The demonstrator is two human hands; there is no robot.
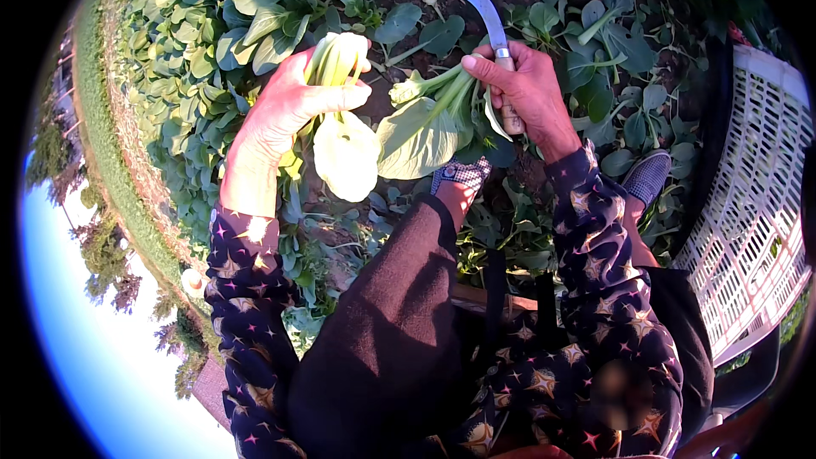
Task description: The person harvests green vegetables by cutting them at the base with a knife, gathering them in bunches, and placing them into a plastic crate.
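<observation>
My left hand (287,102) is closed around the pale stems of a head of bok choy (347,153), whose leaves hang down, brightly sunlit. My right hand (526,86) grips the wooden handle of a knife with a curved blade (488,16), the blade pointing up and to the left. Between the thumb and fingers of that same hand are the stems of some loose bok choy leaves (424,134), which reach down and left towards the left hand's head of greens.
Dense bok choy plants (191,64) grow at the left. Cut leaves (605,44) lie on dark soil at the upper right. A white slatted plastic crate (752,191) stands at the right. My patterned shoes (647,175) are among the leaves.
</observation>
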